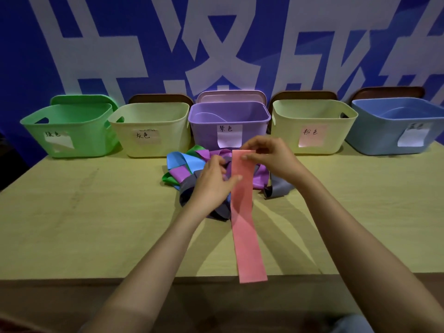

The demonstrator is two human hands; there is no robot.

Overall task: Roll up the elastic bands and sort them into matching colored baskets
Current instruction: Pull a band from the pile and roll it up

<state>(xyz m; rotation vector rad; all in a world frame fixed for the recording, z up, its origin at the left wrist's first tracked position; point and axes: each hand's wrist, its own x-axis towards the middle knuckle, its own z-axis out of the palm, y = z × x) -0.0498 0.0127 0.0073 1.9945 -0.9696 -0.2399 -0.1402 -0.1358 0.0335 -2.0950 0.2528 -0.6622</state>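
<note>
At table centre, the pink band [245,212] lies stretched flat from the far pile of bands [192,162] to the near table [96,212] edge, where its free end overhangs slightly. The right hand [266,156] pinches the far end of the band between thumb and fingers. The left hand [212,185] sets its thumb on the band's left edge; whether fingers close underneath cannot be determined.

Rolling does not appear to have begun. Probable faults:

- Skewed roll: caused by a first fold not square to the band's edges.
- Spring-back: caused by slackening the pinch on elastic material before the roll is placed.
- Snagging: the far end rests on the pile, so loose bands may be drawn in.
- Mis-sorting: the pink-labelled basket [336,138], far right of centre, is cream like the cream basket [168,140] to the left; only the labels differ.
</note>
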